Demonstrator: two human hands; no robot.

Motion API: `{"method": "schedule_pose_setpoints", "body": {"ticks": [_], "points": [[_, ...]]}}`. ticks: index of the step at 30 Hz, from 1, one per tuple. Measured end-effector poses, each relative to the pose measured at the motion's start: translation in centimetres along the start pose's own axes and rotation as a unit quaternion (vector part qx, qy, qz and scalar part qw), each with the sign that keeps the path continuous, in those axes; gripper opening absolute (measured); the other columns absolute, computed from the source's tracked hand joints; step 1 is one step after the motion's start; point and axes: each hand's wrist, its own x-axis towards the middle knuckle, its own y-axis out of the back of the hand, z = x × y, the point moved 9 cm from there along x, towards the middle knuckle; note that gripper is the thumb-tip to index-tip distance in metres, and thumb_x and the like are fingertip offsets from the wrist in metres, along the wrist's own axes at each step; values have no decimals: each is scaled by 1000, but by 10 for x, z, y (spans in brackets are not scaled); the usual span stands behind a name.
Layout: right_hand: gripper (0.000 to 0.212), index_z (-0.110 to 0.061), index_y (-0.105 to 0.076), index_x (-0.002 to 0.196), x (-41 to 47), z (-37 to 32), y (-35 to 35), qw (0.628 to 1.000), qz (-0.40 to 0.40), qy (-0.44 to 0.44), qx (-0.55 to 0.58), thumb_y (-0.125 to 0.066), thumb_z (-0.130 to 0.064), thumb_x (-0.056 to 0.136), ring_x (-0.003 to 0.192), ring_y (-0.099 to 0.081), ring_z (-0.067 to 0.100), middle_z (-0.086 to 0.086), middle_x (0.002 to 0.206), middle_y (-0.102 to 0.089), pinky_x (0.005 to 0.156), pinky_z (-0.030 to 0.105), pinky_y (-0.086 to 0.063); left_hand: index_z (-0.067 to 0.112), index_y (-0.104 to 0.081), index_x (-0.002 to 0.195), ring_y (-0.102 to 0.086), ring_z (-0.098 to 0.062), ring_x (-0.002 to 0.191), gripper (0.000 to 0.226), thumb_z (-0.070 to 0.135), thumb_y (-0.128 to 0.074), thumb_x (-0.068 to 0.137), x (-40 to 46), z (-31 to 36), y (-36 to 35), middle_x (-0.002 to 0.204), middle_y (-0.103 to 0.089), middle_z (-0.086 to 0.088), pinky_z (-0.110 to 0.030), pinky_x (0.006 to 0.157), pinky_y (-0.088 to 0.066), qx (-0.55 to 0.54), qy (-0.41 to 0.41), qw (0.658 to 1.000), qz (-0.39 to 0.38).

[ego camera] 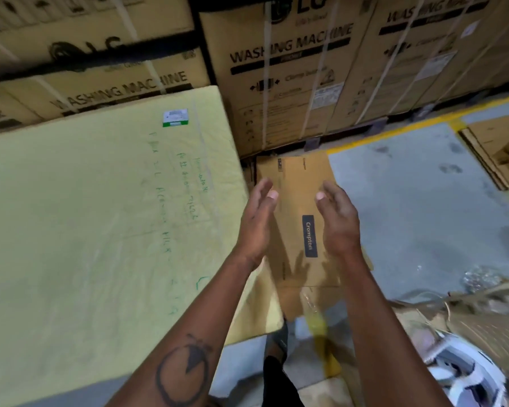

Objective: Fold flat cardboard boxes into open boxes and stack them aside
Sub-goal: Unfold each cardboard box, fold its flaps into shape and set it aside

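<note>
A large pale yellow-green padded slab fills the left side, its flat top scrawled with green handwriting, and a small green-and-white label sits near its far right corner. Behind it and along the far side stand tall brown cardboard washing-machine cartons, bound with pale straps and printed in black. The grey concrete floor spreads to the right, with a yellow painted line running along the foot of the cartons.

A flat brown cardboard box with a dark "Crompton" label lies on the floor just beside the slab's right edge, its far end close under the cartons and its near end reaching toward the person's feet. More flattened brown cardboard lies at the floor's far right edge. At the lower right is a blurred heap of clear plastic wrap and white strapping.

Both bare forearms reach forward over the flat box. The left hand is spread with fingers nearly straight, palm turned inward, holding nothing. The right hand faces it, fingers relaxed and slightly bent, also holding nothing. The two hands are apart with the box's label showing between them; their shadows fall on the cardboard below, so they appear to be above it rather than touching it.
</note>
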Motion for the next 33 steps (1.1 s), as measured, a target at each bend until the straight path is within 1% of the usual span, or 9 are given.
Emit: {"method": "schedule_pose_setpoints", "body": {"ticks": [3,7,10,13,20,22,24,28,33], "points": [[46,-14,-49,151,-40,-38,-56,999,-39,24,13,-55,-24,107,137,-49,10,0,151,-52,110,22,-40,25,-40,157,-46,-8,143,83,66,-52,86,-38,26,69,156,-49,7,-42,123,-34,-2,-22,999,46],[45,-13,-50,150,-100,-79,-135,993,-99,45,54,-54,-20,107,136,-51,9,1,148,-55,97,6,-43,32,-44,150,-50,-8,139,66,60,-53,90,-84,53,174,153,-51,8,-44,121,-37,-22,-52,992,109],[44,-16,-50,150,-151,-103,-188,987,-132,61,70,-55,-24,107,135,-52,8,-1,147,-56,106,16,-44,36,-44,147,-50,-7,139,58,56,-50,92,-122,70,248,152,-52,10,-43,121,-37,-23,-64,989,135],[43,-19,-52,149,-204,-119,-240,983,-153,73,72,-55,-28,107,134,-52,7,-5,145,-57,114,30,-42,39,-45,147,-50,-6,138,70,68,-52,83,-163,81,318,150,-53,13,-42,119,-38,-21,-75,984,157],[64,-20,-51,149,-336,-135,-376,967,-221,102,77,-57,-45,90,135,-51,8,-4,148,-54,115,32,-42,33,-43,152,-53,-5,135,65,59,-48,92,-271,70,478,147,-55,10,-44,119,-38,-34,-86,970,226],[60,-18,-48,151,-371,-135,-413,960,-249,107,73,-58,-40,97,138,-49,10,-1,152,-51,117,36,-40,32,-42,152,-53,-7,135,66,59,-48,92,-300,65,517,149,-54,8,-45,119,-38,-38,-84,964,251],[54,-18,-46,153,-402,-135,-446,953,-275,107,68,-57,-36,103,139,-48,11,0,154,-49,119,41,-39,32,-41,153,-52,-9,137,68,58,-48,91,-326,62,551,152,-52,7,-45,119,-38,-43,-85,958,271],[72,-19,-45,153,-451,-136,-507,942,-315,104,52,-55,-49,89,140,-48,11,0,154,-49,118,39,-39,34,-40,154,-53,-5,134,69,62,-46,92,-365,53,611,152,-51,9,-42,117,-40,-41,-84,948,303],[75,-19,-44,153,-489,-131,-579,932,-347,100,35,-54,-51,86,140,-47,12,-1,155,-48,119,43,-39,36,-39,153,-52,-7,135,67,63,-45,92,-395,34,678,154,-50,9,-42,118,-39,-53,-68,936,340]]}}
